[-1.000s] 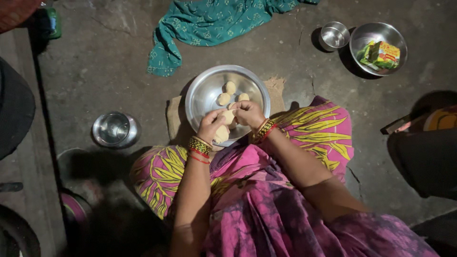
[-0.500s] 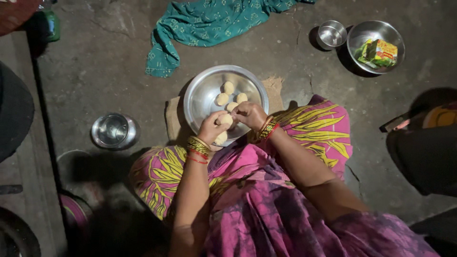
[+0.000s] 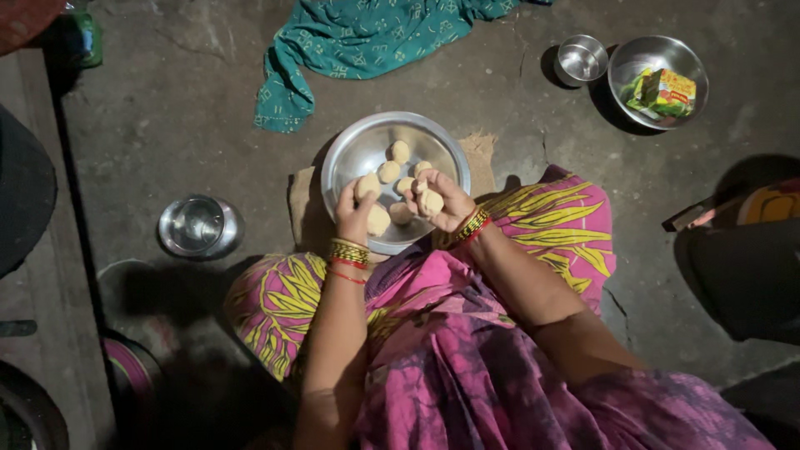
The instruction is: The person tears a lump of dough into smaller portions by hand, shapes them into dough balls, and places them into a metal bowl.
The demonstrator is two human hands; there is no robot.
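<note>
Steel plate [image 3: 354, 154] | left hand [image 3: 357, 212], right hand [image 3: 442, 200] each closed on dough ball [image 3: 431, 201] | risk: ball dropping past plate rim onto floor.

I saw bare floor [image 3: 192, 125] open between the steel plate [image 3: 354, 154] and the teal cloth [image 3: 350, 42]. A small steel bowl [image 3: 196, 225] blocked the left side. To the right, open floor ran up to a steel cup [image 3: 581, 60] and bowl [image 3: 687, 79].
</note>
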